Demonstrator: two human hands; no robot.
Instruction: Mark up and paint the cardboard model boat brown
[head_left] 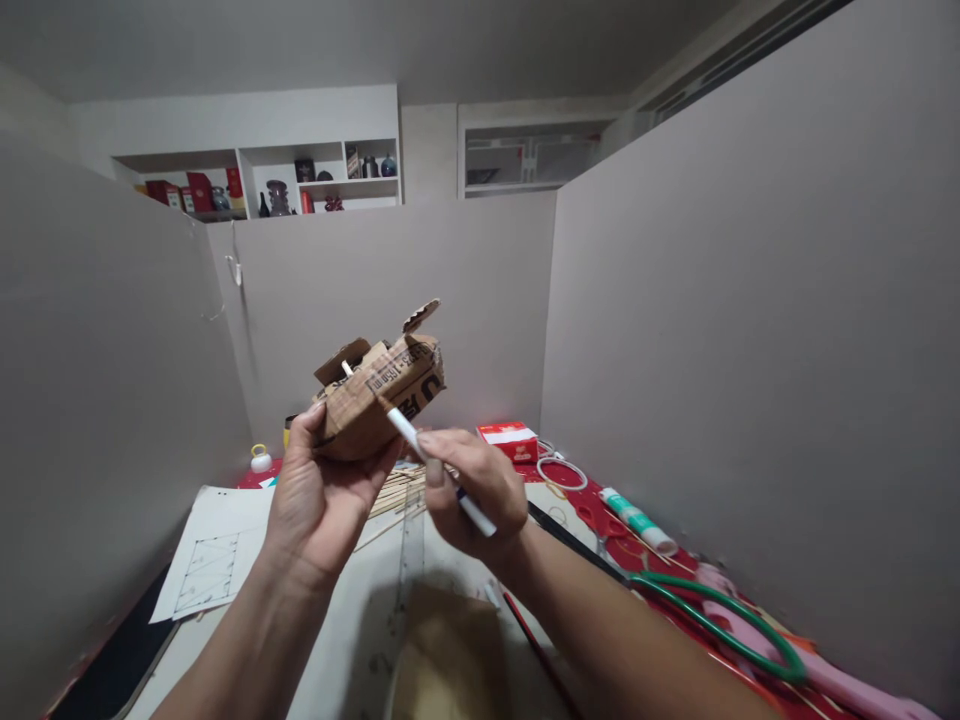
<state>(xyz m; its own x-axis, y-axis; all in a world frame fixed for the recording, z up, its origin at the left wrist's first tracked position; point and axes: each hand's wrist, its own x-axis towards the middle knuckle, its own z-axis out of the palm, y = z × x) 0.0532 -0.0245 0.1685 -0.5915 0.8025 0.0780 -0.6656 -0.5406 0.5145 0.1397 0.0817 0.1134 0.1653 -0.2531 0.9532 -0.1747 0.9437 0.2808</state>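
The left hand (319,500) cupped a small brown cardboard model (382,395) from below, fingers curled round it. The right hand (472,490), just beside, pinched a slim white pen (439,470), its tip touching the cardboard.

A single head-worn view looks forward and slightly down from close above the desk (465,560), facing the partition (390,290) ahead, with side panels near and wall shelves (300,180) beyond.
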